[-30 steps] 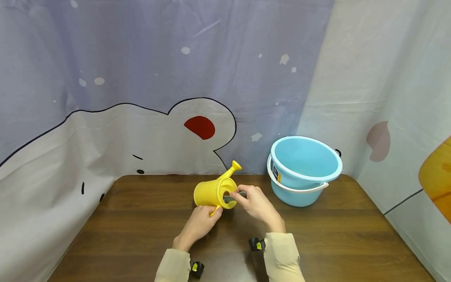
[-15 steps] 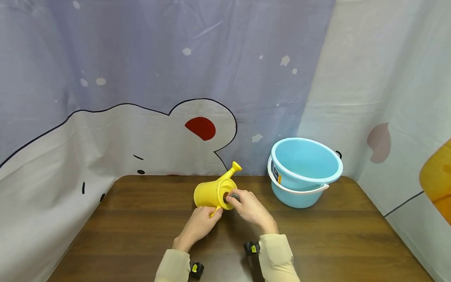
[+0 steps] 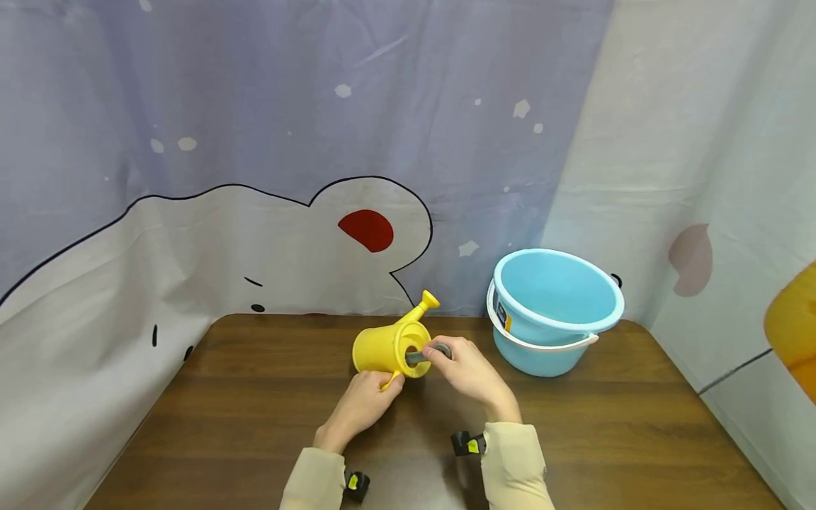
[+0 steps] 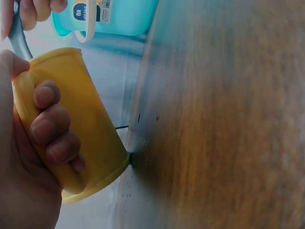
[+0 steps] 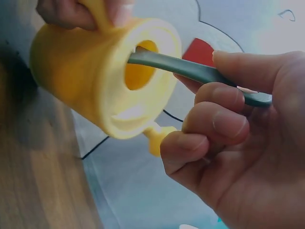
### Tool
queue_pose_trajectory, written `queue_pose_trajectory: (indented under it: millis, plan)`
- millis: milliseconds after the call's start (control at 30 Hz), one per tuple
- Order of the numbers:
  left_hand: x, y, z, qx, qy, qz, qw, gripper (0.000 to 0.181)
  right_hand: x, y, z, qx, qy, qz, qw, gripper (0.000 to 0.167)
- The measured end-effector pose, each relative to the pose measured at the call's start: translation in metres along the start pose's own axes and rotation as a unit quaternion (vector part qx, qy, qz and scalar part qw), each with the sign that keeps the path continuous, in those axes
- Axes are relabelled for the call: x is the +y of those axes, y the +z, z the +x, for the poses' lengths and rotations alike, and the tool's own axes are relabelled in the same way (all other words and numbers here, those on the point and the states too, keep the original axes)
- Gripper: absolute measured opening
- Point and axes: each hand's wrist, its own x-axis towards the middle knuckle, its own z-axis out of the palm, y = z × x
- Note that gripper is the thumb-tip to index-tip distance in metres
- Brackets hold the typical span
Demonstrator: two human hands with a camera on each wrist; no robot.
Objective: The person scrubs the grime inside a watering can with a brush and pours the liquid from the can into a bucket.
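Note:
A yellow watering can (image 3: 375, 348) is tilted on the wooden table, its round opening turned toward the right hand. My left hand (image 3: 363, 407) grips its handle; in the left wrist view the fingers (image 4: 50, 121) curl round the handle (image 4: 25, 95). My right hand (image 3: 470, 375) pinches a grey-green handled tool (image 3: 417, 358) between thumb and fingers. In the right wrist view the far end of the tool (image 5: 183, 68) goes into the can's opening, and its tip is hidden inside.
A light blue bucket (image 3: 542, 358) with a white handle stands at the back right of the table (image 3: 255, 425). Behind the table hangs a printed curtain (image 3: 255, 106). A few small drops lie on the table in the left wrist view.
My right hand moved in toward the can with the tool, then back out to the right, so more of the tool shows. The left hand and the can have hardly moved.

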Motion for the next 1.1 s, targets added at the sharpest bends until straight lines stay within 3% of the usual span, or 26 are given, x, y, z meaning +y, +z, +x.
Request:
queue_pose_trajectory:
  millis: [200, 500, 833, 1100]
  plan:
    - [0.0, 0.0, 0.001, 0.003, 0.004, 0.001, 1.0, 0.047, -0.001, -0.006, -0.002, 0.023, 0.014, -0.006, 0.9996, 0.017]
    - [-0.001, 0.0, 0.001, -0.001, 0.002, 0.004, 1.0, 0.047, 0.005, 0.01, 0.005, 0.033, -0.004, -0.055, 0.9979, 0.016]
    - [0.001, 0.0, 0.001, 0.0, 0.005, 0.004, 1.0, 0.047, 0.008, 0.027, 0.011, 0.016, -0.028, -0.052, 0.9981, 0.018]
    - [-0.001, 0.0, 0.001, -0.003, -0.001, 0.004, 1.0, 0.048, 0.009, 0.022, 0.007, 0.005, -0.046, -0.02, 0.9987, 0.017]
